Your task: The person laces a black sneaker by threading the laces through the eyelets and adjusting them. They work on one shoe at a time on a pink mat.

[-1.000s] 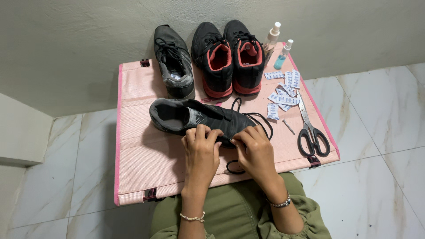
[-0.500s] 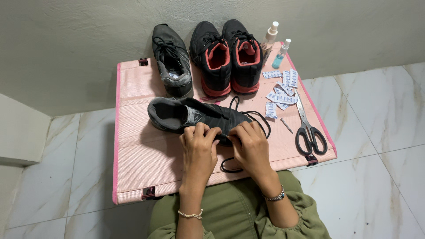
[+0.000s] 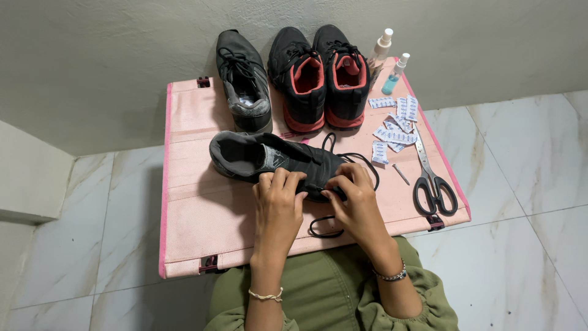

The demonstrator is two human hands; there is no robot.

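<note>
From the head camera, a dark grey sneaker (image 3: 275, 160) is being held on its side on the pink folding table (image 3: 196, 208), its opening turned toward the left and its toe toward the right. The left hand (image 3: 278, 199) is being pressed against the shoe's near side with the fingers curled over the upper; the right hand (image 3: 358, 196) is being closed around the toe end, its fingertips pinched at the black shoelace (image 3: 349, 160). Whether the lace itself is being gripped between thumb and finger cannot be told.

A loose loop of lace is hanging over the near table edge, so it is judged that a tug could snag it or drag the shoe toward the lap. A slack end could also be pulled out of an eyelet.

Well apart at the far edge, a matching grey sneaker (image 3: 242, 83) and a pair of black shoes with coral lining (image 3: 321, 76) are being kept upright. To the right, two small spray bottles (image 3: 389, 61), scattered white sachets (image 3: 395, 125), a nail-like pin (image 3: 401, 174) and black-handled scissors (image 3: 432, 181) are lying; the scissors and pin are lying near the right hand, where a sweeping lace could catch them.
</note>
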